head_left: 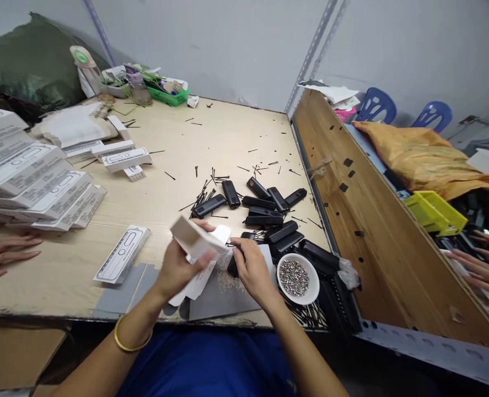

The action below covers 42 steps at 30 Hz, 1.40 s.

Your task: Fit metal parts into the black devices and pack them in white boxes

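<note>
My left hand [178, 266] grips a small white cardboard box [194, 236] tilted above the table's front edge. At the box's right end a white flap [221, 234] stands out. My right hand [253, 266] is beside that end, fingers curled together; a thin dark piece shows at the fingertips, too small to name. Under this hand lies a black handheld device [232, 268], partly covered, on a grey mat [227, 303]. Right of it stands a white bowl [300, 300] of small metal pieces. Several black devices [263, 219] lie beyond, among thin black sticks [203, 194].
Stacked printed boxes [33, 171] fill the left side; one box [122, 255] lies nearer. Another person's hand [8, 253] rests at the left edge. A wooden partition [368, 242] bounds the right, with another person's hands [482, 267] beyond. A green basket [170, 98] stands at the back.
</note>
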Available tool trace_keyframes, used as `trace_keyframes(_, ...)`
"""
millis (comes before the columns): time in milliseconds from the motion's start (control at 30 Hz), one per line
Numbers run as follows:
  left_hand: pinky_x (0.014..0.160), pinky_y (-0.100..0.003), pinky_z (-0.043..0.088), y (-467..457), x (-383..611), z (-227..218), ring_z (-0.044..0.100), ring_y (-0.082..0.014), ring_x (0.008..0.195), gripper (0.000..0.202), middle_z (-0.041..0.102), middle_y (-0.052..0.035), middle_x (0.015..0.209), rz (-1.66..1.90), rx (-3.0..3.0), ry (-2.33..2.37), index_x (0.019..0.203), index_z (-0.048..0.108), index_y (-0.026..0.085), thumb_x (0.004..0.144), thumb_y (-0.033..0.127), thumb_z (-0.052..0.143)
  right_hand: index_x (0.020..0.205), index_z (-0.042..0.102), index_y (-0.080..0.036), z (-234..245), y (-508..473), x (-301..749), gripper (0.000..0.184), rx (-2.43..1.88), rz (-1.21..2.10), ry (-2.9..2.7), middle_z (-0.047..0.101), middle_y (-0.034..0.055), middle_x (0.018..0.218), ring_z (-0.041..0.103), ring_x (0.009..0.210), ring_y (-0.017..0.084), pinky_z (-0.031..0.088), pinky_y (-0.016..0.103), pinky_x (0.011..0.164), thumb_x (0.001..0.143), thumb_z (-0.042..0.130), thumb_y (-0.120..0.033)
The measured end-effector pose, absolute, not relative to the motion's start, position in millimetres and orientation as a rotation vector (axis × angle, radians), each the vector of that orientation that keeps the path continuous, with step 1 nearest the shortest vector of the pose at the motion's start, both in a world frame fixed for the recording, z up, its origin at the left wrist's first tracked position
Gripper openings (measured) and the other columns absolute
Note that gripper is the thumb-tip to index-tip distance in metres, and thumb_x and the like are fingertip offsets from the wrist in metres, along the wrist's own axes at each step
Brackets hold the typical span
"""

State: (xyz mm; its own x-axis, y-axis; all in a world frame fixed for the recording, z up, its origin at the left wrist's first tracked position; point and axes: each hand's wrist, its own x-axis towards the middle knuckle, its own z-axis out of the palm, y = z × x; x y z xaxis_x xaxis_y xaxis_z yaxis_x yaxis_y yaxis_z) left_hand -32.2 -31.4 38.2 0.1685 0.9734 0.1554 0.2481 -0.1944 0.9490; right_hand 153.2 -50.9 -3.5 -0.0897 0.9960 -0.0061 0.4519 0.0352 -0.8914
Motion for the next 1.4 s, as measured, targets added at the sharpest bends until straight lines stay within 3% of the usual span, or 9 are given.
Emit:
trace_keyframes(100,0.084,-0.042,0.049,-20.9,-45.7,34.8,0.060,-0.0308,0.100,0.075,0.062,-0.0160,0.108,0.798,1.524,1.693,0.121,0.046,0.011,0.072,0.065,0.061,0.123,0.057,-0.022,-17.9,-61.0,175.4,0.047,-1.506,0.571,-2.249,0.050,0.0073,0.138,0.037,0.135,0.024,0.028,0.047,0.116,0.085,0.036,-0.004)
trace_keyframes(233,0.087,-0.042,0.047,-21.8,-51.7,22.4,0.057,-0.0339,0.108,0.084,0.060,-0.0177,0.118,0.478,1.696,1.747,0.131,0.043,0.012,0.072,0.070,0.058,0.120,0.058,-0.023,-31.7,-52.2,190.8,0.042,-1.398,0.389,-2.501,0.054,0.0091,0.132,0.041,0.133,0.025,0.022,0.053,0.118,0.083,0.045,-0.007)
trace_keyframes(367,0.093,-0.043,0.044,-30.1,-52.4,18.4,0.055,-0.0327,0.114,0.075,0.056,-0.0147,0.129,0.402,1.784,1.689,0.132,0.046,0.016,0.075,0.064,0.058,0.112,0.058,-0.019,-10.7,-32.0,201.8,0.037,-1.447,0.684,-2.017,0.063,0.0097,0.112,0.057,0.108,0.022,0.044,0.045,0.103,0.075,0.061,-0.019)
trace_keyframes(533,0.099,-0.042,0.042,-36.0,-40.3,25.0,0.053,-0.0304,0.118,0.070,0.053,-0.0121,0.133,0.448,1.889,1.575,0.134,0.047,0.018,0.075,0.052,0.062,0.136,0.031,-0.028,31.0,-33.6,181.1,0.058,-1.255,0.912,-0.994,0.058,0.0087,0.120,0.062,0.099,0.016,0.052,0.033,0.086,0.085,0.055,-0.038)
trace_keyframes(733,0.086,-0.032,0.048,-41.3,-31.9,32.2,0.062,-0.0224,0.098,0.051,0.064,-0.0068,0.111,0.651,1.773,1.470,0.122,0.053,0.018,0.078,0.043,0.061,0.093,0.068,-0.022,35.7,-36.4,130.8,0.021,-1.194,1.070,-1.617,0.064,0.0052,0.111,0.055,0.110,0.017,0.041,0.034,0.101,0.086,0.056,-0.038)
trace_keyframes(867,0.090,-0.034,0.047,-44.8,-47.3,28.1,0.059,-0.0243,0.105,0.065,0.062,-0.0083,0.117,0.678,1.672,1.525,0.127,0.048,0.018,0.074,0.053,0.065,0.102,0.063,-0.019,10.6,-7.7,156.2,0.028,-1.448,1.064,-1.467,0.067,0.0052,0.102,0.060,0.093,0.015,0.046,0.027,0.082,0.088,0.051,-0.039)
trace_keyframes(1100,0.102,-0.037,0.039,-45.2,-41.8,25.4,0.052,-0.0254,0.117,0.067,0.054,-0.0104,0.129,0.784,1.711,1.493,0.129,0.046,0.018,0.074,0.050,0.067,0.067,0.059,-0.015,-43.1,21.0,189.3,0.013,-1.880,0.767,-1.869,0.062,0.0093,0.085,0.052,0.088,0.017,0.038,0.028,0.080,0.073,0.054,-0.004)
trace_keyframes(1200,0.102,-0.038,0.039,-46.0,-31.2,31.9,0.052,-0.0265,0.118,0.069,0.054,-0.0115,0.129,0.783,1.641,1.472,0.130,0.045,0.016,0.074,0.050,0.067,0.063,0.059,-0.015,-42.8,21.5,192.4,0.012,-1.822,0.799,-1.859,0.062,0.0063,0.083,0.052,0.089,0.017,0.038,0.028,0.081,0.073,0.057,-0.008)
trace_keyframes(1400,0.108,-0.038,0.035,-48.6,10.0,33.3,0.046,-0.0265,0.125,0.076,0.049,-0.0119,0.135,0.799,1.546,1.264,0.137,0.037,0.018,0.075,0.048,0.069,0.083,0.064,-0.016,-19.8,11.3,217.9,0.022,-1.782,0.799,-1.431,0.064,0.0032,0.078,0.055,0.071,0.012,0.043,0.025,0.072,0.083,0.054,-0.035)
